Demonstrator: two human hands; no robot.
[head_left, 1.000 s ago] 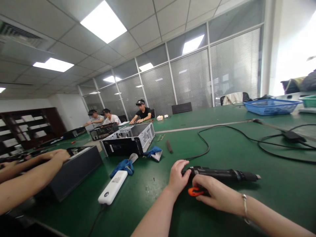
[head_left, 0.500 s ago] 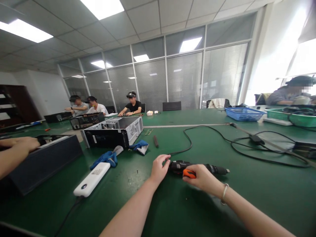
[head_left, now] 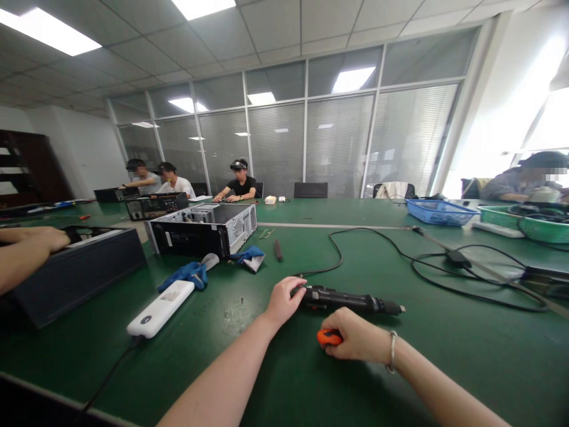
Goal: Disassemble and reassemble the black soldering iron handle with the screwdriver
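A black electric screwdriver [head_left: 351, 301] lies on the green table [head_left: 284, 379], its tip to the right and its cable [head_left: 340, 255] leading away from the rear end. My left hand [head_left: 284, 303] is closed around that rear end, where the cable comes out. In front of the screwdriver, my right hand [head_left: 355, 338] is wrapped round an orange handle-like object [head_left: 329, 337] close to the tabletop. Most of this object is hidden in the fist, so its kind cannot be made out.
An opened computer case [head_left: 200, 234] stands at left centre, with blue gloves [head_left: 184, 276] before it. A white power bank [head_left: 162, 308] lies nearer. Another person's hands [head_left: 44, 237] reach into a dark case [head_left: 84, 273]. Blue [head_left: 440, 213] and green baskets [head_left: 528, 225] stand right.
My right hand has moved left and toward me with the orange object, away from the electric screwdriver. My left hand stays at the screwdriver's rear end.
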